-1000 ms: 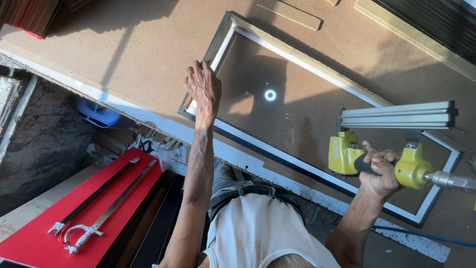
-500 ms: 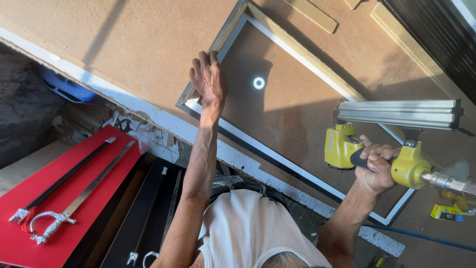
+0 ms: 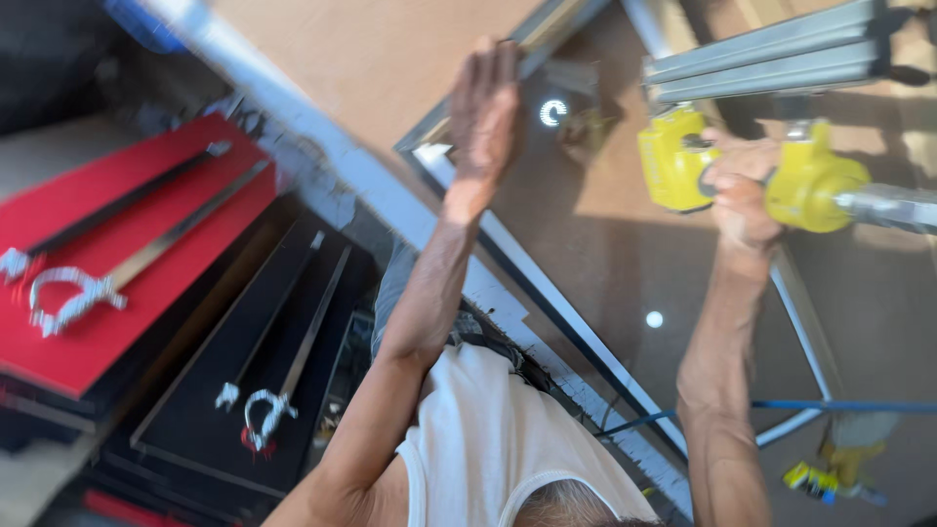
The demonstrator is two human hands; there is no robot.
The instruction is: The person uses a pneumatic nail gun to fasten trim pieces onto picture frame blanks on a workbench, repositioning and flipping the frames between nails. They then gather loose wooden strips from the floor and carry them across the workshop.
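- Left hand [image 3: 483, 117]: lay flat, fingers spread and nothing grasped, pressed on the near corner of the framed glass panel [image 3: 625, 254], at about 11 o'clock from the person's head.
- Right hand [image 3: 739, 190]: grip clenched round the handle of the yellow pneumatic nailer [image 3: 752, 171], at about 2 o'clock; its long metal magazine [image 3: 771, 54] lay across the top of the panel.
- Framed glass panel: rested on the brown board surface [image 3: 381, 59], its pale metal frame [image 3: 547, 293] showing along the near edge; the glass mirrored a round light.
- Blue hose [image 3: 839, 405]: ran from the 3 o'clock edge toward the person's right arm.
- Red board with mounted swords [image 3: 107, 244] and black board with mounted swords [image 3: 254, 371]: lay below the surface at 9 and 8 o'clock, well apart from both hands.
- Progress, as judged: panel seated and held down, tool in hand over the far side; whether any fastener was driven could not be told, as the frame showed none at this blur. Fixing appeared under way or barely begun.
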